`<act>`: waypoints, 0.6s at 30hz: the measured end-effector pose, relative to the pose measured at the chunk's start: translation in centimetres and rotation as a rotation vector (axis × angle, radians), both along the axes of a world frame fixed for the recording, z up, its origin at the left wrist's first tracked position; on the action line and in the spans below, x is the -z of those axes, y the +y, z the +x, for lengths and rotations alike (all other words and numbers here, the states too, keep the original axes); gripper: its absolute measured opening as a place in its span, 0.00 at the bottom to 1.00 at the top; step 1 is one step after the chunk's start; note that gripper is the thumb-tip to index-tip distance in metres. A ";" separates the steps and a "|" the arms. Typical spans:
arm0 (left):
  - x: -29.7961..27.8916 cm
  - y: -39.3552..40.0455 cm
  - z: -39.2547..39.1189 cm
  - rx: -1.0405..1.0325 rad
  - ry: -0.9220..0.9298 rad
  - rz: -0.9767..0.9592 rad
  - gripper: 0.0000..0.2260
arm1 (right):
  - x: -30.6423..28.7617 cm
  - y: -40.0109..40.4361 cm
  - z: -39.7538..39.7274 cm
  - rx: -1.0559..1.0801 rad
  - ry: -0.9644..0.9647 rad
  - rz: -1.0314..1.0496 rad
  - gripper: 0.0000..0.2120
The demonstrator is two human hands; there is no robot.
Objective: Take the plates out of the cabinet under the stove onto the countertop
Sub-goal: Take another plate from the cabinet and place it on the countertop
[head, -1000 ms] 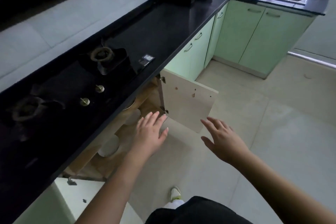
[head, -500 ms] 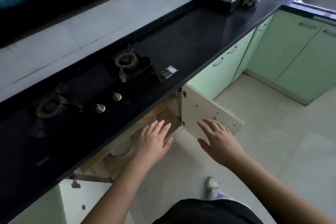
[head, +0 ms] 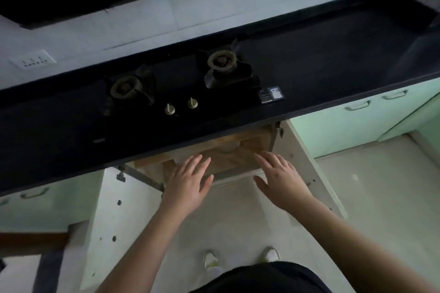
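1. Closest to the camera are the person's dark clothes and two pale shoes on the light floor.
2. Next come two bare arms that reach forward. The left hand has its fingers spread flat and holds nothing. The right hand is spread wide too and holds nothing.
3. Both hands hover at the mouth of the open cabinet under the stove. One cabinet door swings out on the right and another door swings out on the left.
4. Inside the cabinet, past the fingertips, a pale round shape peeks out below the counter edge. I think it is a plate, but most of it is hidden and I cannot tell how many there are.
5. That shape sits ahead of the hands, deeper in, and about midway between them. It looks a little closer to the right hand, so both hands need to go forward and under the counter edge.
6. Above is the black countertop where the plates must go. The stove has two burners and two knobs.
7. Farthest back is the light wall with a socket.
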State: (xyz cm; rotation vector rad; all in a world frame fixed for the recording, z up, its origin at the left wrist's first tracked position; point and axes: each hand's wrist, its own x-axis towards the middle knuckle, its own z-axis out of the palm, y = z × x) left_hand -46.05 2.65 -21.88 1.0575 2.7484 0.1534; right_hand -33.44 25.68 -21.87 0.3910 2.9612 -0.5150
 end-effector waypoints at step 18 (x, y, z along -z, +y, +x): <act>3.2 -7.5 -1.3 -0.074 -0.031 0.039 0.25 | 1.5 -5.7 -4.6 -0.076 -0.016 0.017 0.29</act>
